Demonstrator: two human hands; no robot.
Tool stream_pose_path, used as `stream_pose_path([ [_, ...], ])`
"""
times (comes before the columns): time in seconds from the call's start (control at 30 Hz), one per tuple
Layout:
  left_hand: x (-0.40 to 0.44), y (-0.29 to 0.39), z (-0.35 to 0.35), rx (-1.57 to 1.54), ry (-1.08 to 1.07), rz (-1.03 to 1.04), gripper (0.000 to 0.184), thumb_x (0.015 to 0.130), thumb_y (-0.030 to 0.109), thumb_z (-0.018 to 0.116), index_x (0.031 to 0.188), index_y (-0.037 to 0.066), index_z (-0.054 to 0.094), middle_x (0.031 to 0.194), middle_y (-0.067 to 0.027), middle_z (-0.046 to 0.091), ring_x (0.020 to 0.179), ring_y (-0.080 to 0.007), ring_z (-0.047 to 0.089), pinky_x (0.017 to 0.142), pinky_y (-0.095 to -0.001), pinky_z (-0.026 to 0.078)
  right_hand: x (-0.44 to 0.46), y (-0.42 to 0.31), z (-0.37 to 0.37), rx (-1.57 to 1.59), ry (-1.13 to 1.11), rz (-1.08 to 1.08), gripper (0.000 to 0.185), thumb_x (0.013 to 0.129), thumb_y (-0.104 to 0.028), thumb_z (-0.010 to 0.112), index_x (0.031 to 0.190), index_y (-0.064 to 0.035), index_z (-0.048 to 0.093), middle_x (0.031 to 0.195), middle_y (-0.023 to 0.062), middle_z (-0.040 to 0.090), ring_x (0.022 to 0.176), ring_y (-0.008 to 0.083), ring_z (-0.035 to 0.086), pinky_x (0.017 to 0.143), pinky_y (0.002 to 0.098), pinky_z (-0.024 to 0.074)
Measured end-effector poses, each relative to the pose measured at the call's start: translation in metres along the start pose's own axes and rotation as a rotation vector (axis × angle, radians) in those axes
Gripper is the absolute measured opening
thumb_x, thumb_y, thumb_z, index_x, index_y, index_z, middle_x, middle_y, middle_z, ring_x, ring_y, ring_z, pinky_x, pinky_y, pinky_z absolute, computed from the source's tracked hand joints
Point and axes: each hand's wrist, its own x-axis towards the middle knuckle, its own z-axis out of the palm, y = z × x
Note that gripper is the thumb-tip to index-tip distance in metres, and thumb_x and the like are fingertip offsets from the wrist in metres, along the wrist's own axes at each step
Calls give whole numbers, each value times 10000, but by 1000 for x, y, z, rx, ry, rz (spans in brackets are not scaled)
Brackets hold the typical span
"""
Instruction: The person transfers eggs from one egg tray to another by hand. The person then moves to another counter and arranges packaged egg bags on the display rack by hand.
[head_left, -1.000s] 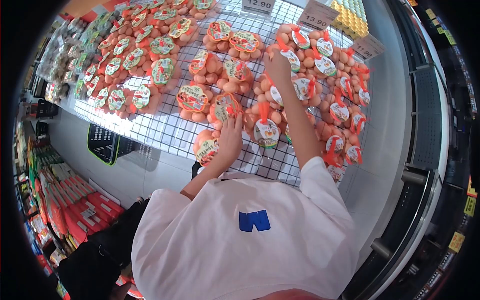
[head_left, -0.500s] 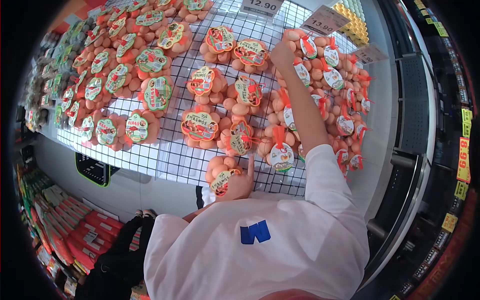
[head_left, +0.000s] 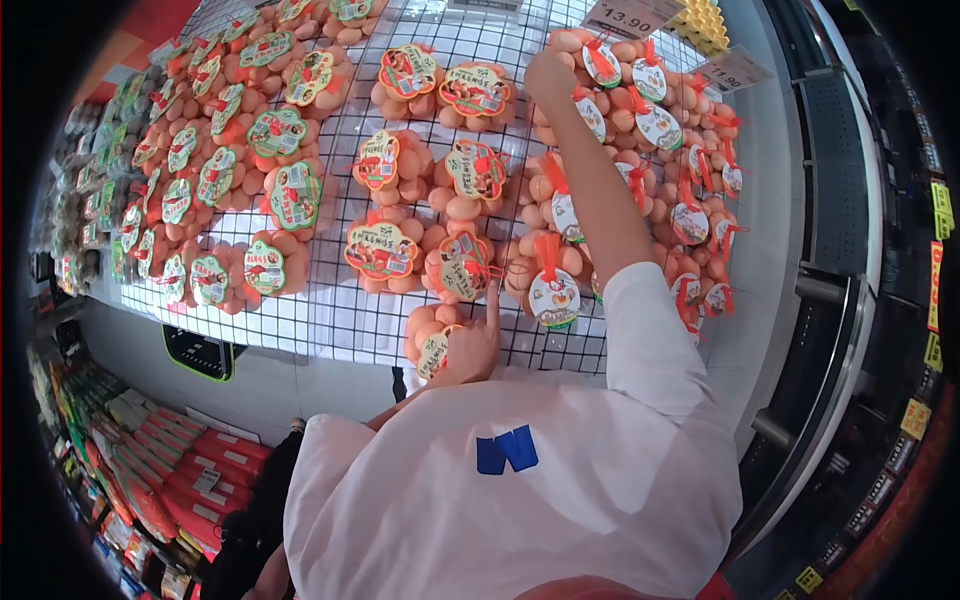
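Observation:
Netted bags of brown eggs lie in groups on a white surface with a black wire grid (head_left: 340, 315). My left hand (head_left: 474, 345) is at the near edge, partly over an egg bag with a flower-shaped label (head_left: 434, 350). Its index finger is stretched out toward another labelled bag (head_left: 465, 266); the other fingers are curled, and whether they grip the near bag is unclear. My right hand (head_left: 549, 78) reaches to the upper left corner of the red-tied bags with round white labels (head_left: 600, 62). Its fingers are hidden behind the back of the hand.
Price signs (head_left: 632, 16) stand at the far edge, with yellow egg trays (head_left: 700, 27) behind. A black basket with a green rim (head_left: 198, 354) is on the floor at left, near red packages (head_left: 215, 470). Part of a person in black (head_left: 258, 525) shows at lower left. Shelving runs along the right.
The view has shifted. My left hand has come down from the labelled bag to the near bag, its index finger now extended. My right hand stays at the far bags.

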Motion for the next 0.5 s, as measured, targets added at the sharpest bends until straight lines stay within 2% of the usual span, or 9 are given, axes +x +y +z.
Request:
stream_pose_path([
  [0.1,-2,-2,29,-146,-35,-28,785,747,70,542,1468,-19,245,547,-50,612,418,-201,583,387,-337,450,-2,4,-20,-100,35,-64,210,855,-226,577,884,-72,716,890,98,702,825,246,680,645,390,526],
  [0.17,-1,0,28,-151,-40,-48,795,745,70,543,1471,-19,234,545,-51,609,418,-205,583,385,-344,447,-15,22,-45,466,-87,60,301,924,-271,487,964,-25,657,870,157,682,776,337,670,602,441,516],
  [0.3,-5,-1,37,-161,-22,-53,852,725,83,572,1481,-24,194,536,-57,598,426,-227,582,382,-370,437,-66,59,-51,724,79,-86,318,919,-323,499,971,-62,673,791,180,668,758,370,643,671,464,504],
  [0.37,-2,-2,39,-150,4,-24,873,719,89,587,1475,-53,175,538,-58,595,429,-231,576,390,-377,436,-110,68,-44,900,224,-101,320,919,-317,528,989,-35,664,765,175,662,692,334,639,637,427,494],
  [0.43,-2,-1,36,-155,21,-19,862,725,85,584,1471,-62,177,537,-59,593,427,-236,574,394,-380,438,-182,71,-88,1071,68,4,277,913,-263,568,1002,-15,656,735,151,650,636,277,626,602,371,480],
  [0.5,-2,-1,36,-174,62,-8,837,743,75,579,1469,-59,183,538,-74,591,436,-260,579,420,-391,454,-240,75,-88,1185,44,80,237,917,-211,582,993,4,648,705,131,632,599,234,610,578,333,465],
])
